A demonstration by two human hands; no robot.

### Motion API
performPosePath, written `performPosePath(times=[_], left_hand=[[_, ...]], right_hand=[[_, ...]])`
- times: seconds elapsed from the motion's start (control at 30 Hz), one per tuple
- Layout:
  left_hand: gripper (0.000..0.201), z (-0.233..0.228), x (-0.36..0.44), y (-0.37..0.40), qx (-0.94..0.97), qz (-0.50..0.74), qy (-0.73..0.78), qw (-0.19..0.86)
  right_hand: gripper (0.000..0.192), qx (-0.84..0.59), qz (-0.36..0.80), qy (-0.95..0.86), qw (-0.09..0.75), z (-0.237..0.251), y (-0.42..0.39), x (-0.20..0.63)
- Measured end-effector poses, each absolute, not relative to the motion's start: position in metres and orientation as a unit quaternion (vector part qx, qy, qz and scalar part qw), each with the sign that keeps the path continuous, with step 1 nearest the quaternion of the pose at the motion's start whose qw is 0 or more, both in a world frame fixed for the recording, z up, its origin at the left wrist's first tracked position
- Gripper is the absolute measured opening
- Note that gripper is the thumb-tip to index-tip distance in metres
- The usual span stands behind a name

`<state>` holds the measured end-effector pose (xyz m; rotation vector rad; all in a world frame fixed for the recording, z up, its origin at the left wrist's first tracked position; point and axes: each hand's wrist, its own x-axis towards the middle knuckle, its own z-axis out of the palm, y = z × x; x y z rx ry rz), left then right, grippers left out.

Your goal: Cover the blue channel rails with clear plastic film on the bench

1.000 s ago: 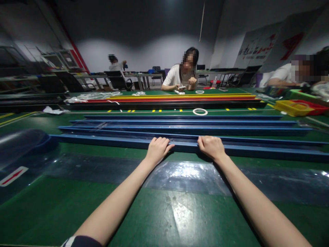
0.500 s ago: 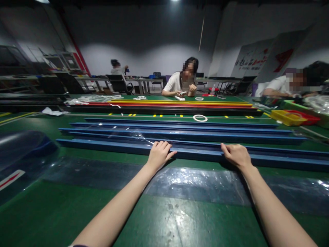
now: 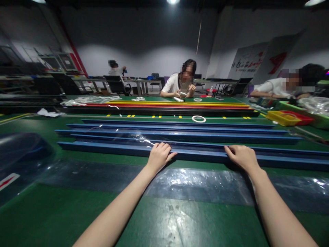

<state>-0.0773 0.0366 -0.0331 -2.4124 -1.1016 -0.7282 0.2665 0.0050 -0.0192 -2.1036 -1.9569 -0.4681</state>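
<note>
Both hands lay on the nearest blue rail, at the middle of the frame.

The left hand point(image 3: 159, 156) rested palm-down on the nearest blue rail point(image 3: 108, 148), its fingers curled over the rail's top edge in a loose grasp, with clear plastic film point(image 3: 133, 137) lying just beyond the fingertips. To its right, well apart, the right hand point(image 3: 241, 157) lay on the same rail, fingers bent over its top edge and gripping it. The rail ran from the left to the right edge of the frame across the green table point(image 3: 159, 219). More blue rails point(image 3: 180, 128) lay parallel above it, then a white tape ring point(image 3: 198, 119) and red and yellow rails point(image 3: 180, 103). A yellow tray point(image 3: 281, 118) sat at the right; a seated person point(image 3: 180, 84) worked at upper centre.
</note>
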Motion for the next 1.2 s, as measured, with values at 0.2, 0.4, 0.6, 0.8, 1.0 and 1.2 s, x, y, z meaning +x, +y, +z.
performPosePath(times=[0.2, 0.4, 0.6, 0.8, 1.0, 1.2], left_hand=[[0.039, -0.035, -0.076, 0.038, -0.854, -0.252, -0.398, 0.221], [0.040, -0.034, -0.074, 0.036, -0.852, -0.229, -0.402, 0.244], [0.040, -0.033, -0.074, 0.036, -0.854, -0.226, -0.406, 0.234], [0.040, -0.034, -0.075, 0.036, -0.856, -0.231, -0.401, 0.228], [0.041, -0.035, -0.075, 0.037, -0.853, -0.234, -0.399, 0.239], [0.040, -0.035, -0.075, 0.037, -0.858, -0.242, -0.393, 0.227]], right_hand=[[0.047, -0.633, -0.237, -0.707, 0.210, -0.020, 0.009, 0.233], [0.043, -0.563, -0.260, -0.744, 0.249, -0.026, 0.017, 0.188], [0.043, -0.569, -0.266, -0.737, 0.251, -0.025, 0.014, 0.180], [0.042, -0.553, -0.281, -0.735, 0.273, -0.023, 0.012, 0.178], [0.043, -0.520, -0.303, -0.743, 0.293, -0.026, 0.015, 0.167], [0.047, -0.507, -0.316, -0.747, 0.292, -0.029, 0.017, 0.164]])
